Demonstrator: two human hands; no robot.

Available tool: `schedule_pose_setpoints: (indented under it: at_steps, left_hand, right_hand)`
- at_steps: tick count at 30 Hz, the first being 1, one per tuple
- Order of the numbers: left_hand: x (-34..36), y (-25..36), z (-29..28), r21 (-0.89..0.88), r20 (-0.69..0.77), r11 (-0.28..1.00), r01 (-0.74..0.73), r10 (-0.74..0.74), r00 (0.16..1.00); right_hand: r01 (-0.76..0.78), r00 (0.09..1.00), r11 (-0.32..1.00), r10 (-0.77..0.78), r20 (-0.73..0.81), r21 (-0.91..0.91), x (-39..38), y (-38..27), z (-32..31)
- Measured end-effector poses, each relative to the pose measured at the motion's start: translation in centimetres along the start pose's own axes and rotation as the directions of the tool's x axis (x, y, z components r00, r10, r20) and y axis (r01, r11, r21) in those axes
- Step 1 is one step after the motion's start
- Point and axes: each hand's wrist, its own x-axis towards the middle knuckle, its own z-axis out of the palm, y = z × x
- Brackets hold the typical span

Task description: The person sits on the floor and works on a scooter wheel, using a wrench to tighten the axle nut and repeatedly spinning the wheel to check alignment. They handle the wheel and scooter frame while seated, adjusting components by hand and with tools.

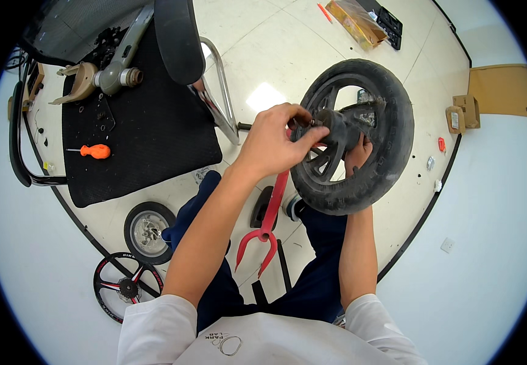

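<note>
Both hands' fingers (316, 134) grip the black wheel (370, 117), left hand (274, 139) at its hub (336, 126), right hand (356, 157) partly hidden behind it

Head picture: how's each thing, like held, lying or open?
Big wheel, held up
Left hand, fingers at big wheel's middle
Right hand, partly hidden behind big wheel
Fork, no wheel in it
Chair, upright
Screwdriver, lying on chair
Yellow box, looks open
Grey wheel, not held
Spoked wheel, not held

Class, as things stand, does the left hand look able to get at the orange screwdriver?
Probably yes: the screwdriver lies uncovered on the chair seat, with nothing apparent blocking it, though the left hand would have to leave the wheel first.
</note>
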Motion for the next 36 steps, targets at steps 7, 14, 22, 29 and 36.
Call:
schedule_pose_setpoints:
  at_steps: [7,14,22,29,36]
  left_hand:
    - [0.4,-0.2,0.8,-0.051,-0.124,0.966,-0.253,0.245,0.961]
    - [0.6,0.1,-0.3,-0.031,0.022,0.985,0.168,-0.168,0.986]
    - [0.6,-0.9,0.6,-0.133,-0.127,0.979,-0.156,0.14,0.982]
    - [0.7,-0.4,0.1,-0.154,0.022,0.984,0.086,-0.083,0.996]
    - [0.8,-0.3,0.5,-0.24,-0.049,0.964,-0.117,0.108,0.993]
  right_hand:
    - [-0.375,0.894,0.772,0.447,-0.02,0.514,-0.3,5.5,-0.1]
    - [-0.068,0.997,0.994,0.071,0.035,-0.089,-0.1,0.3,0.0]
    - [0.011,1.0,0.994,-0.01,0.007,-0.105,-0.2,1.4,0.4]
    - [0.041,0.998,0.995,-0.045,-0.047,-0.089,-0.5,1.6,0.9]
    - [-0.42,0.892,0.823,0.451,0.01,0.381,-0.4,4.8,0.0]
